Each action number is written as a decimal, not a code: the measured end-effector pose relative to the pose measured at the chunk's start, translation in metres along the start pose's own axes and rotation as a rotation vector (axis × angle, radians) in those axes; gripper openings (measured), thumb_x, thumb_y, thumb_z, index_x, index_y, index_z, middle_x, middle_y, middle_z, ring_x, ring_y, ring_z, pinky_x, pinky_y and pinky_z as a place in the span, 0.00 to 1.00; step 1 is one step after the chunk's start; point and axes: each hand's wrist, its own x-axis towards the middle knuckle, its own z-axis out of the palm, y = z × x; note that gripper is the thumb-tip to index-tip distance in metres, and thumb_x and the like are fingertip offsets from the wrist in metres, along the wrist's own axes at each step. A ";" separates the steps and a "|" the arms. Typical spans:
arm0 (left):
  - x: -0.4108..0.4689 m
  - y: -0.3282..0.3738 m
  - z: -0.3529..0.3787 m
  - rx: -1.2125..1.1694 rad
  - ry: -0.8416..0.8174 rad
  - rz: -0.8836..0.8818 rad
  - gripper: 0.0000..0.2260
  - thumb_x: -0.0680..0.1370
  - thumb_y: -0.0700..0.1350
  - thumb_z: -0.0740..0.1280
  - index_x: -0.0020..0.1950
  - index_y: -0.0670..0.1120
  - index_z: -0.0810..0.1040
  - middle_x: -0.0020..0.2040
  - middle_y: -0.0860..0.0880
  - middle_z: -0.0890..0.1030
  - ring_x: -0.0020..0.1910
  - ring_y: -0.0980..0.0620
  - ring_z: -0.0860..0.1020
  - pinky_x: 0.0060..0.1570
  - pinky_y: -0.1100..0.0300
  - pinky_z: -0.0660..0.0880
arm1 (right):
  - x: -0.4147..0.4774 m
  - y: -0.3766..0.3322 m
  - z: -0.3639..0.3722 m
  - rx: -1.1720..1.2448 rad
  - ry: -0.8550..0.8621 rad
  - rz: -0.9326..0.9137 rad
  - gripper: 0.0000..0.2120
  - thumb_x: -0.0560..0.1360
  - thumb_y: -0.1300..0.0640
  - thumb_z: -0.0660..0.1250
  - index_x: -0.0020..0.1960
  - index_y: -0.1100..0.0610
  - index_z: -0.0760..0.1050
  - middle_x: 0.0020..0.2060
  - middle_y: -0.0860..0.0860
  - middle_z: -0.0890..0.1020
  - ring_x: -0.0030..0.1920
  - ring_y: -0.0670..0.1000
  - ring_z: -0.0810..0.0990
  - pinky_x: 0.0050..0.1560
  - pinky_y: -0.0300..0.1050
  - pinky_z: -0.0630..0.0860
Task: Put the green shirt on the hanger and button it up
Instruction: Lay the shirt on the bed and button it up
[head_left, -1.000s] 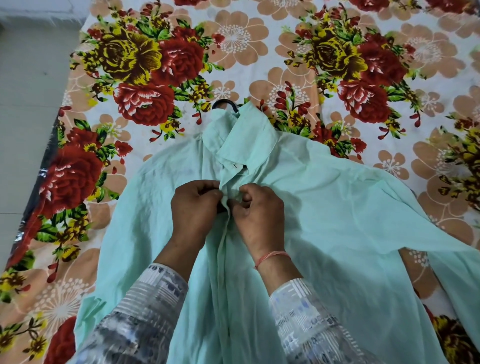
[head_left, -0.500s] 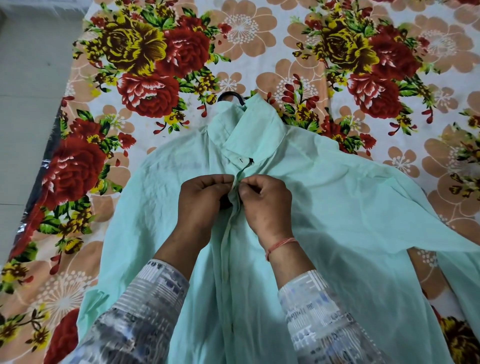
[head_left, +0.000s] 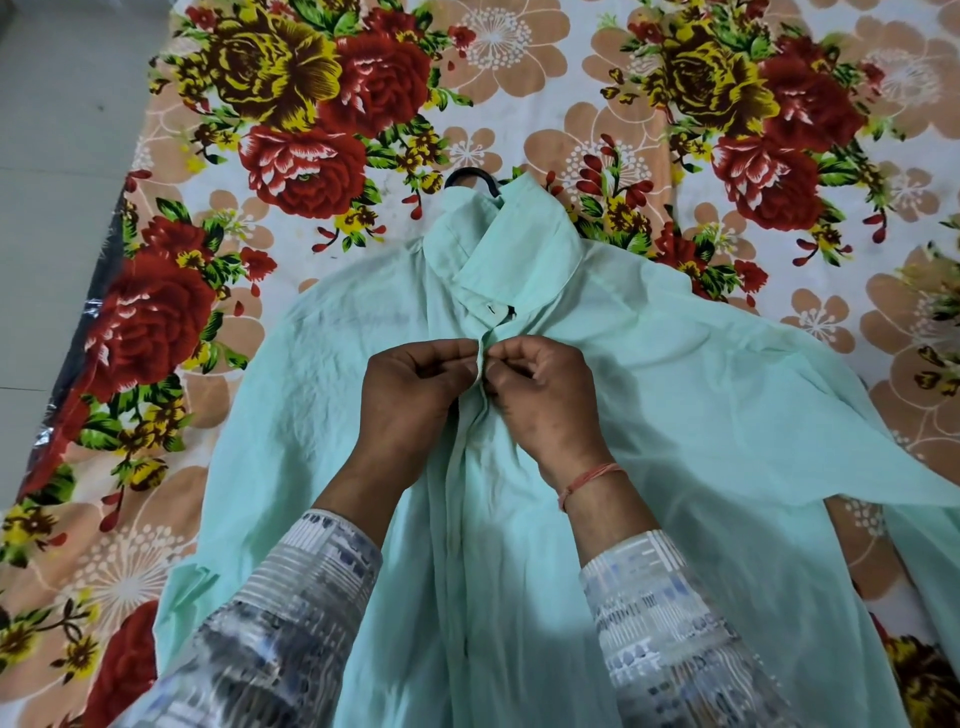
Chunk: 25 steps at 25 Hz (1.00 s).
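- Shirt (head_left: 675, 415) spread front-up on floral bedsheet (head_left: 519, 78), hanger (head_left: 470, 179) hook poking out above collar.
- Left hand (head_left: 415, 395) pinching left placket edge just below collar button.
- Right hand (head_left: 545, 395) pinching opposite edge, fingertips touching left hand's.
- Both grips clamped on shirt at mid-chest.

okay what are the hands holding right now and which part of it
Both hands pinch the green shirt at its front button strip, just below the collar: the left hand holds the left edge, the right hand the right edge, fingertips meeting at the opening.
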 end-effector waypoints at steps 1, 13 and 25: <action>-0.001 -0.002 0.001 0.011 0.003 0.013 0.10 0.78 0.32 0.75 0.56 0.42 0.89 0.48 0.45 0.91 0.52 0.47 0.89 0.62 0.47 0.84 | 0.001 0.001 0.000 0.006 -0.021 0.003 0.05 0.71 0.51 0.71 0.44 0.48 0.85 0.42 0.48 0.90 0.45 0.50 0.89 0.55 0.58 0.86; -0.003 -0.010 0.001 0.027 -0.008 0.072 0.15 0.78 0.32 0.74 0.63 0.44 0.86 0.50 0.46 0.91 0.56 0.49 0.89 0.65 0.48 0.83 | 0.003 -0.002 0.006 -0.138 0.041 -0.051 0.08 0.75 0.57 0.73 0.39 0.60 0.82 0.33 0.53 0.85 0.37 0.50 0.83 0.47 0.53 0.84; 0.000 0.001 0.016 0.227 0.173 0.068 0.11 0.72 0.40 0.75 0.50 0.54 0.86 0.40 0.55 0.89 0.42 0.56 0.88 0.53 0.47 0.86 | 0.001 0.003 0.005 -0.206 0.011 -0.087 0.08 0.81 0.61 0.68 0.56 0.56 0.84 0.50 0.51 0.88 0.52 0.51 0.85 0.57 0.44 0.80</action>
